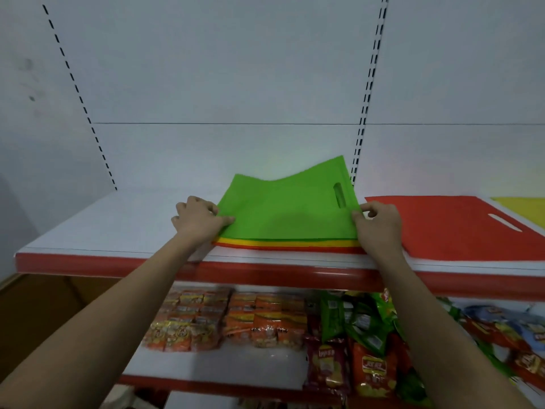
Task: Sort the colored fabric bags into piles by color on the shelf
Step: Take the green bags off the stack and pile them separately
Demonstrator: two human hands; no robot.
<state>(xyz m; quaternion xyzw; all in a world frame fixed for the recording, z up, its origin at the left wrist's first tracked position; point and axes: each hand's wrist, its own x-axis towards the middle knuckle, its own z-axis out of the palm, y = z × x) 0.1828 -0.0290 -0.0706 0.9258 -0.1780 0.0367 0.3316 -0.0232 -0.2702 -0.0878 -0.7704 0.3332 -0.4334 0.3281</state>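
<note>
White, red-edged shelf (118,225) under a mixed bag stack (289,245), red bag (448,225), yellow bag (522,206).

Matt cloth green bag (283,214)

Both hands, left hand (200,218) and right hand (377,222), pinch the green bag (286,211) atop a mixed stack (289,245) on the shelf (118,228).

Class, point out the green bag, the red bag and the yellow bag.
green bag (283,214), head view, middle of its top face
red bag (448,225), head view, flat middle
yellow bag (522,206), head view, visible corner
</note>
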